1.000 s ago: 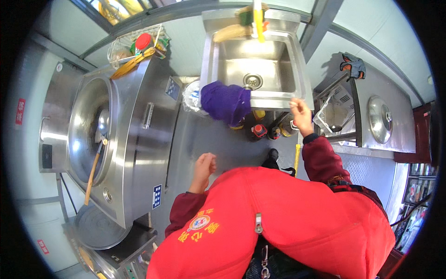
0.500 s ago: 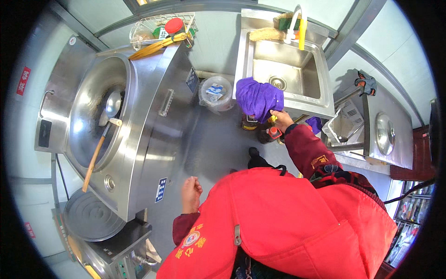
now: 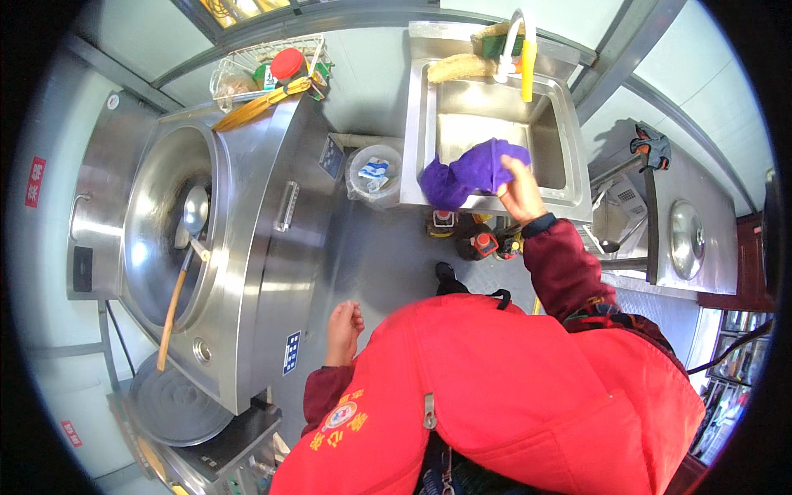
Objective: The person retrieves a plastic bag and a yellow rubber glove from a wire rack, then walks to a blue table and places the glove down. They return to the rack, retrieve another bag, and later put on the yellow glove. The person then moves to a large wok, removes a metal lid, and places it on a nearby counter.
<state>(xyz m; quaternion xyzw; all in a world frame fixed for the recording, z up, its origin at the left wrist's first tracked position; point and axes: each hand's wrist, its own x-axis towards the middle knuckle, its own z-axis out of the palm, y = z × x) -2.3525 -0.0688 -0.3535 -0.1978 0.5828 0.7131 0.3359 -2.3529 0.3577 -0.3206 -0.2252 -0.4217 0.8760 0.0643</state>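
Note:
With my right hand [image 3: 520, 191] I grip a purple cloth [image 3: 474, 172] at its right end. The cloth lies bunched over the front rim of the steel sink [image 3: 569, 136], its left end drooping past the edge. My right fingers are closed on it, partly hidden by its folds. My left hand [image 3: 344, 332] hangs in the air left of my red apron [image 3: 528, 363], fingers curled in and nothing visible in them. Over the basin stands a white and yellow faucet [image 3: 527, 66]. A tan loofah-like pad [image 3: 466, 68] rests on the sink's back ledge.
At left a large wok [image 3: 165, 272] set in a steel stove holds a ladle [image 3: 195, 210]. A lined bin [image 3: 373, 175] stands between stove and sink. Bottles with red caps [image 3: 480, 242] sit on the floor below the sink. A steel counter at right carries a domed lid [image 3: 685, 239].
My right hand has moved up and to the right, drawing the purple cloth across the sink's front rim. The view has shifted slightly. My left hand stays low with curled fingers.

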